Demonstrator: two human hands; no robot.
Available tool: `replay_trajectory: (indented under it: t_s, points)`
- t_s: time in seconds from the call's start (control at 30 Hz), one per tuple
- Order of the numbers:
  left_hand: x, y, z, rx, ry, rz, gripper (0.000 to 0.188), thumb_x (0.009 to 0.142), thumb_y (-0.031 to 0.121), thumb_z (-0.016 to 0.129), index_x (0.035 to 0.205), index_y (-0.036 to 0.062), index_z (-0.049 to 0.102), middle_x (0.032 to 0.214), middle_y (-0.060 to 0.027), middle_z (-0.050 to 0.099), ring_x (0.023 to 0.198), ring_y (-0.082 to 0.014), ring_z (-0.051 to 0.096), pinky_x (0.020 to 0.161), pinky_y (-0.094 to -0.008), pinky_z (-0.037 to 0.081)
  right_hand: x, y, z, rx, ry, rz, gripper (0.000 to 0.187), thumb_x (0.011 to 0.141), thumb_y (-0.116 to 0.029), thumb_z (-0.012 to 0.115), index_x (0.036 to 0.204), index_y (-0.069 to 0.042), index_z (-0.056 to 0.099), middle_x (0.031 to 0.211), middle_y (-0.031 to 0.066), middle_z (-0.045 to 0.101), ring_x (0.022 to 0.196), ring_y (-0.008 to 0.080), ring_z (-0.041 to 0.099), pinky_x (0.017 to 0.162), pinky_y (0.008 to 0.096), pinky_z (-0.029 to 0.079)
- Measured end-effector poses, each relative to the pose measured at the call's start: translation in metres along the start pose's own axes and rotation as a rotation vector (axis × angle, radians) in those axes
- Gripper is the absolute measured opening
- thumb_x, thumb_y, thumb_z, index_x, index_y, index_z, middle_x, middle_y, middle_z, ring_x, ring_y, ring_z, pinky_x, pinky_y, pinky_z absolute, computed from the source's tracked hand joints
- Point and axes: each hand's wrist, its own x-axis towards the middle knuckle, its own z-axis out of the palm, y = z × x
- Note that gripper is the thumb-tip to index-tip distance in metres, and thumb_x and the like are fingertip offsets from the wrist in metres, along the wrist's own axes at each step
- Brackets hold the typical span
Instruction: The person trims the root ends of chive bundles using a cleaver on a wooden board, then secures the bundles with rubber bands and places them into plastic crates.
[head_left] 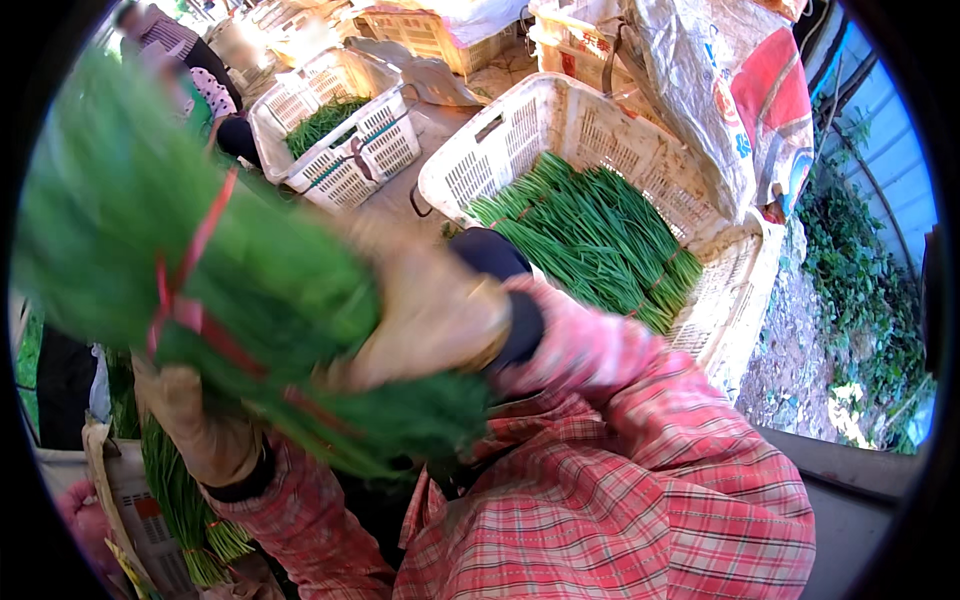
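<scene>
A big bundle of green chives (275, 270), tied with red ribbon, is lifted across the left of the view and smeared by motion. My right hand (430, 310) grips it from the right side, fingers blurred against the stalks. Below it, my left hand (200, 425) supports the bundle from underneath, its fingers partly hidden by the leaves. More chives (410, 425), crossed by a red tie, hang under my right hand; whether they form a second bundle I cannot tell.
Right of my arms, a white plastic crate (510, 150) holds several tied chive bundles (600, 235). Farther back stands another white crate (365, 155) with greens. Loose chives (175, 490) lie by a container at lower left. A person (195, 75) is at the far left.
</scene>
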Motion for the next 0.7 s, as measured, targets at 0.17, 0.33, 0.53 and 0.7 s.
replay_trajectory:
  t_s: [0.17, 0.33, 0.53, 0.7]
  points:
    - [0.035, -0.034, 0.006, 0.041, -0.083, -0.081, 0.069, 0.086, 0.032, 0.061, 0.139, -0.0038, 0.032, 0.139, -0.0202, 0.04, 0.121, -0.029, 0.049, 0.1, -0.039, 0.041, -0.019, -0.078, -0.144, -0.533, 0.208, 0.118, 0.059, 0.064, -0.011, 0.076, 0.118, -0.001, 0.057, 0.099, 0.0067, 0.068, 0.086, 0.0152, 0.063, 0.081, 0.0305, 0.051]
    - [-0.017, -0.119, -0.027, -0.112, 0.178, -0.441, 0.057, 0.088, 0.021, 0.062, 0.134, -0.0029, 0.041, 0.128, -0.0168, 0.052, 0.113, -0.0267, 0.056, 0.095, -0.0387, 0.046, -0.068, -0.04, -0.264, -0.929, 0.487, 0.16, 0.06, 0.063, -0.009, 0.077, 0.119, 0.0, 0.055, 0.099, 0.0076, 0.067, 0.088, 0.0143, 0.062, 0.084, 0.0297, 0.05]
    - [-0.091, -0.16, -0.049, -0.127, 0.418, -0.803, 0.052, 0.087, 0.02, 0.064, 0.13, -0.0018, 0.046, 0.106, -0.0098, 0.064, 0.094, -0.0189, 0.063, 0.078, -0.03, 0.053, -0.1, 0.151, -0.345, -1.329, 0.453, 0.525, 0.067, 0.062, -0.025, 0.074, 0.121, -0.001, 0.052, 0.093, 0.0215, 0.064, 0.089, 0.033, 0.064, 0.079, 0.038, 0.051]
    - [-0.119, -0.158, -0.061, 0.003, 0.664, -0.931, 0.05, 0.087, 0.018, 0.065, 0.129, -0.0012, 0.047, 0.1, -0.009, 0.065, 0.085, -0.0165, 0.064, 0.073, -0.0276, 0.052, -0.115, 0.372, -0.355, -1.429, 0.146, 0.853, 0.077, 0.067, -0.02, 0.069, 0.134, -0.002, 0.039, 0.111, 0.0227, 0.059, 0.101, 0.0364, 0.059, 0.086, 0.0442, 0.048]
